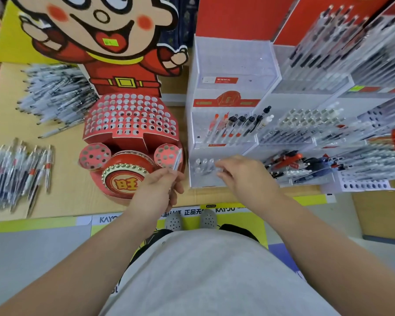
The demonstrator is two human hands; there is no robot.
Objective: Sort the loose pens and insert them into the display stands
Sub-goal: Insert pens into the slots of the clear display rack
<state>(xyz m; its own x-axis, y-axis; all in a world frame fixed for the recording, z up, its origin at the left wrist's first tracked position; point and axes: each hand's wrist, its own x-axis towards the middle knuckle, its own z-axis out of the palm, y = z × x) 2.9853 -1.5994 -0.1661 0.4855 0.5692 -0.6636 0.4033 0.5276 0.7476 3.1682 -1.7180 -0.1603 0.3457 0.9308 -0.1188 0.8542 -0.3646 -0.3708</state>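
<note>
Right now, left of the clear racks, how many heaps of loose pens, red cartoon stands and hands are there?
Heaps of loose pens: 2 (upper heap, lower heap)
Red cartoon stand: 1
Hands: 2 (left hand, gripping a pen; right hand, reaching to the clear rack)
Total: 5

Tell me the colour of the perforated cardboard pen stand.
The perforated cardboard pen stand is red; head view shows it best.

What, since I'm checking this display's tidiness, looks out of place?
One heap of loose pens and a second heap lie scattered on the table, left of the red cartoon stand, whose holes look empty.
</note>
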